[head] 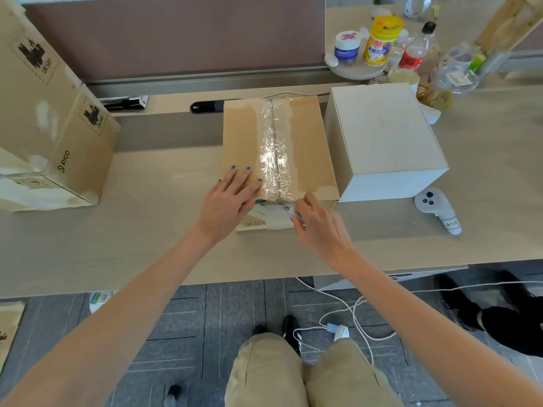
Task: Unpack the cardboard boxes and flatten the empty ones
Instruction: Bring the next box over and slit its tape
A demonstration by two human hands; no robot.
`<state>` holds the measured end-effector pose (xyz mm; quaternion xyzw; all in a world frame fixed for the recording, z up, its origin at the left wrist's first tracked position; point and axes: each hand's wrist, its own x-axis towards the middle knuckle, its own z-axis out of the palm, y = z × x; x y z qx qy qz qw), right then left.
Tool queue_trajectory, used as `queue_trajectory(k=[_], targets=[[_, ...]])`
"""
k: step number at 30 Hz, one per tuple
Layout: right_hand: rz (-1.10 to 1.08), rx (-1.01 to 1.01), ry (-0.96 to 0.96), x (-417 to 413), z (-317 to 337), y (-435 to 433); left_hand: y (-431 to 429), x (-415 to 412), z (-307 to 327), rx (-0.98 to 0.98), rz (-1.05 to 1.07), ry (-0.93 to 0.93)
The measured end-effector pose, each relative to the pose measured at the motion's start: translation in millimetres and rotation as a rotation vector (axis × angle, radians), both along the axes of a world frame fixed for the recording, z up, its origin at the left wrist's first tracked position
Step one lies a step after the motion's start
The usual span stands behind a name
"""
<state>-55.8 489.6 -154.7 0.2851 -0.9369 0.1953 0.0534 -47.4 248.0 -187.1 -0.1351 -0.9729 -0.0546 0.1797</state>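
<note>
The cardboard box (241, 136) sits mid-counter (147, 230), its tape seam (273, 154) running straight away from the person. The left hand (229, 201) presses flat on the lid beside the seam. The right hand (317, 224) is at the seam's near end, fingers curled, pinching a small pale object (291, 213); I cannot tell what it is.

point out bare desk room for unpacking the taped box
Bare desk lies between the pico box and the taped box, and along the front edge below the controller. The far right corner, with jars, is crowded.
</note>
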Motion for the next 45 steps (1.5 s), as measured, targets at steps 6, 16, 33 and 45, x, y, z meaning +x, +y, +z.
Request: queue_trajectory(k=[6, 16, 33, 45], targets=[[-0.014, 0.037, 0.030, 2, 2, 7, 0, 0, -1, 0.006, 0.013, -0.052], [-0.004, 0.020, -0.002, -7, 12, 23, 4, 5, -3, 0.002, 0.073, -0.195], [-0.080, -0.037, -0.078, -103, 10, -31, 12, -75, 17, 0.195, 0.191, -0.250], [-0.238, -0.176, -0.067, -228, 1, -95, -17, -191, 15, 0.236, 0.290, -0.340]])
